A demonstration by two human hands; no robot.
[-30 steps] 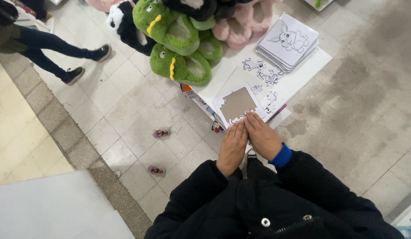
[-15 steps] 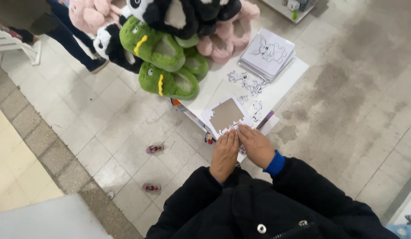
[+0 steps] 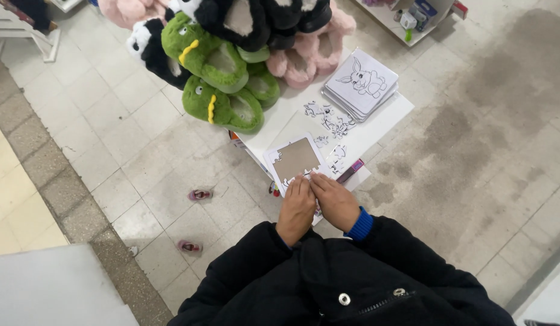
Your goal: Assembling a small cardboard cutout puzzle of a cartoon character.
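Pressing both your left hand [image 3: 296,208] and right hand [image 3: 335,200] flat on the puzzle tray [image 3: 295,160], grasping nothing; it overhangs the tabletop [image 3: 385,118] edge, could tip.

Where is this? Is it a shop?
Probably a shop: plush animal slippers are heaped beside a stack of puzzle boards on a white table, with a goods shelf behind.

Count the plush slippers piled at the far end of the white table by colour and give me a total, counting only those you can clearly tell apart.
Green plush dinosaur slippers: 4
Pink plush slippers: 3, one of them at the top edge
Black and white plush panda slippers: 2, though the heap overlaps and more may be hidden
Total: 9 clearly seen
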